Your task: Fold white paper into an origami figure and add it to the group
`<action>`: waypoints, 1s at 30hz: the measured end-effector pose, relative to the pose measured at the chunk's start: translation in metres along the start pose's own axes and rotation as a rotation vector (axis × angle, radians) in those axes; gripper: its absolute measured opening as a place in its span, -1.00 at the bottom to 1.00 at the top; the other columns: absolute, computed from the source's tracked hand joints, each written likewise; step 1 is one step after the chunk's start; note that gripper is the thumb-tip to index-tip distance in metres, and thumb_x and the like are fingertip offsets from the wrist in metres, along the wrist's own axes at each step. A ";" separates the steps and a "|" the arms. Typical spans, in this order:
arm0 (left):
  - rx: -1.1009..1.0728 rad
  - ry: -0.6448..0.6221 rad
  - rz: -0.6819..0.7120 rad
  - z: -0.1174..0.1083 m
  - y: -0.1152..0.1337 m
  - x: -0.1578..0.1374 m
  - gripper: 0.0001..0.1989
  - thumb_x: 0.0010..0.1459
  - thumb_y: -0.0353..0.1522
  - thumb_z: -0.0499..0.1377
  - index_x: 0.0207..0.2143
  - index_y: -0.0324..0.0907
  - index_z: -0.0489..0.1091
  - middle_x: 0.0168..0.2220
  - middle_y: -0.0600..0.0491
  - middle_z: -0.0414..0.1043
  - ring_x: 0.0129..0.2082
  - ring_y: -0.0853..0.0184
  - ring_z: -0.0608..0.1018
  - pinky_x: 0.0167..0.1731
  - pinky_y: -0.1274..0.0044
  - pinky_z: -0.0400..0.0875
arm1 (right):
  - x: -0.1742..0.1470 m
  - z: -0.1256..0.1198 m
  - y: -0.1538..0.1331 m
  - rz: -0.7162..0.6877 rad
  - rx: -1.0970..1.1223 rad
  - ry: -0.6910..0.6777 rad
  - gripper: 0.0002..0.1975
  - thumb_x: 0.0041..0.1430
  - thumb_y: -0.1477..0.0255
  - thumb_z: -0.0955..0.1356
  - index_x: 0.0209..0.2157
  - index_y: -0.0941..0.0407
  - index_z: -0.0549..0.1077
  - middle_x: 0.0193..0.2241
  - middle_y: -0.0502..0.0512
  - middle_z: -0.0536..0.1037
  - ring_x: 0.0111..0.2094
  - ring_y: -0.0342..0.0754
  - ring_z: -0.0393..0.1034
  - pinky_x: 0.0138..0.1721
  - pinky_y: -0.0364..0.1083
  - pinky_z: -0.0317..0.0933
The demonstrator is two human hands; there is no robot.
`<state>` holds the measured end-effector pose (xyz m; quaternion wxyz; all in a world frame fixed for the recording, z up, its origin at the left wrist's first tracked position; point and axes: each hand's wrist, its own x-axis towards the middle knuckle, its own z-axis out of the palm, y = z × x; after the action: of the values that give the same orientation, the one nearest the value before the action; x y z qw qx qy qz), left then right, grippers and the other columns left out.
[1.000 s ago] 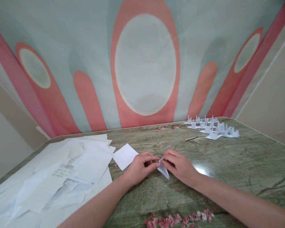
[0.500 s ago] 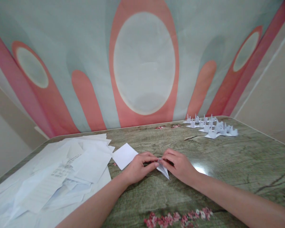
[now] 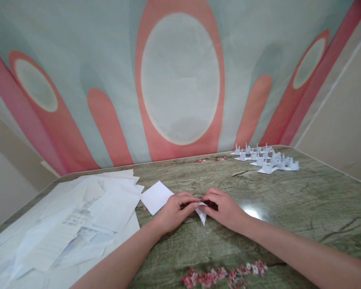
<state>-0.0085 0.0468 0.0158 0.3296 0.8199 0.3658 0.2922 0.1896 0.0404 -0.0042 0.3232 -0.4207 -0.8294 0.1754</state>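
Note:
Between my two hands is a small folded piece of white paper, its narrow point hanging down toward me. My left hand pinches its upper left side between thumb and fingers. From the other side, my right hand grips the upper right with thumb and fingertips. The fingers cover the paper's top part, so its folds there are hidden. Just left of my left hand, a square white sheet lies flat on the table.
A heap of loose white papers, some printed, covers the table's left side. Several folded paper cranes stand at the back right. The wood-patterned table meets a patterned wall hanging behind. Pink flower decoration marks the near edge.
The folded paper's point has swung left and now hangs nearly straight down. Both hands stay closed on it, with the fingers slightly shifted. The whole view has moved a little.

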 end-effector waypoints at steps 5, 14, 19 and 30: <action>0.019 0.043 -0.014 0.001 -0.003 0.000 -0.76 0.17 -0.27 0.07 -0.23 -0.16 0.47 -0.31 0.02 0.46 -0.30 0.34 0.47 -0.23 0.55 0.33 | 0.000 -0.002 -0.003 0.028 0.058 -0.018 -0.88 0.12 0.39 0.31 -0.35 0.10 0.47 -0.46 0.01 0.39 -0.42 -0.13 0.28 -0.36 -0.13 0.17; 0.041 0.014 -0.020 0.002 0.001 -0.003 -0.75 0.19 -0.26 0.05 -0.22 -0.15 0.47 -0.32 0.02 0.47 -0.31 0.34 0.47 -0.25 0.54 0.35 | 0.000 -0.003 -0.001 0.008 0.109 -0.008 -0.86 0.16 0.44 0.27 -0.36 0.11 0.48 -0.45 0.03 0.40 -0.41 -0.13 0.31 -0.35 -0.14 0.20; 0.034 0.030 -0.017 0.002 0.001 -0.003 -0.74 0.20 -0.28 0.02 -0.23 -0.16 0.47 -0.33 0.03 0.47 -0.32 0.35 0.48 -0.26 0.56 0.34 | 0.001 -0.002 0.000 0.005 0.115 0.000 -0.85 0.17 0.43 0.27 -0.36 0.11 0.48 -0.46 0.03 0.40 -0.42 -0.13 0.30 -0.36 -0.14 0.19; 0.138 0.058 -0.074 0.002 0.001 -0.002 -0.76 0.19 -0.29 0.01 -0.41 -0.21 0.39 -0.45 0.08 0.40 -0.40 0.38 0.42 -0.34 0.59 0.27 | 0.001 -0.002 0.000 0.012 0.124 -0.017 -0.83 0.18 0.42 0.26 -0.40 0.12 0.47 -0.47 0.02 0.39 -0.43 -0.13 0.30 -0.37 -0.15 0.18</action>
<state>-0.0078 0.0445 0.0149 0.2722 0.8177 0.4246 0.2773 0.1908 0.0410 -0.0027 0.3406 -0.4034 -0.8170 0.2321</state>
